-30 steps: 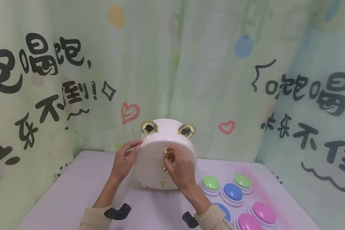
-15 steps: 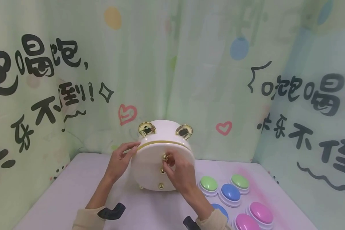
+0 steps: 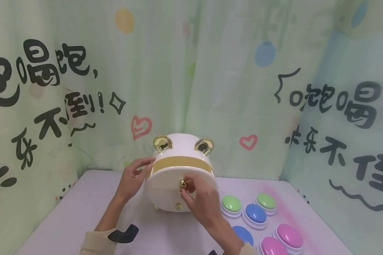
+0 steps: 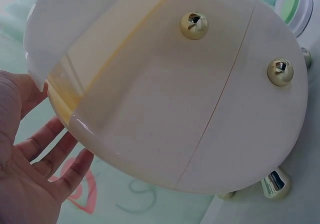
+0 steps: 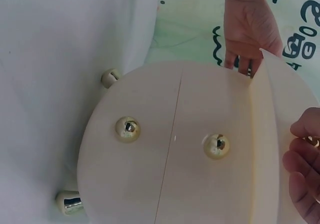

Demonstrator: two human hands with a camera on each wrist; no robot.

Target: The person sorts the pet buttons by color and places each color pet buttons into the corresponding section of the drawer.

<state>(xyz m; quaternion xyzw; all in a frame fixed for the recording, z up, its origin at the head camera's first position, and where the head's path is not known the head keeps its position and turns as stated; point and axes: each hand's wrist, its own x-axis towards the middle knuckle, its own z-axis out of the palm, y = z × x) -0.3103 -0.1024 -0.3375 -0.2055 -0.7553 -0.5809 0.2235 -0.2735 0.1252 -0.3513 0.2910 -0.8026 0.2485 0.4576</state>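
Observation:
A round white drawer box [image 3: 185, 143] with gold ears stands on the table, its front towards me. My right hand [image 3: 204, 200] pinches the gold knob [image 3: 183, 183] of the top drawer [image 3: 166, 179], which is pulled partly out. A yellowish inner strip [image 3: 182, 162] shows behind the drawer front. Lightly extended, the fingers of my left hand [image 3: 131, 180] rest against the box's left side. The left wrist view shows this hand [image 4: 35, 154] at the curved edge beside the drawer gap. Two lower gold knobs [image 5: 128, 129] sit on drawers that are shut.
Right of the box stand several round push buttons: green [image 3: 232, 203], blue [image 3: 256, 213] and pink [image 3: 289, 235]. The pale table [image 3: 73, 219] is bordered by a green curtain [image 3: 223, 92] with black writing and pink hearts. Small gold feet [image 4: 276, 184] lift the box.
My right hand has drawn the top drawer towards me by its knob, and the gap behind the drawer front has widened. My left hand stays at the box's side. The head view has shifted slightly.

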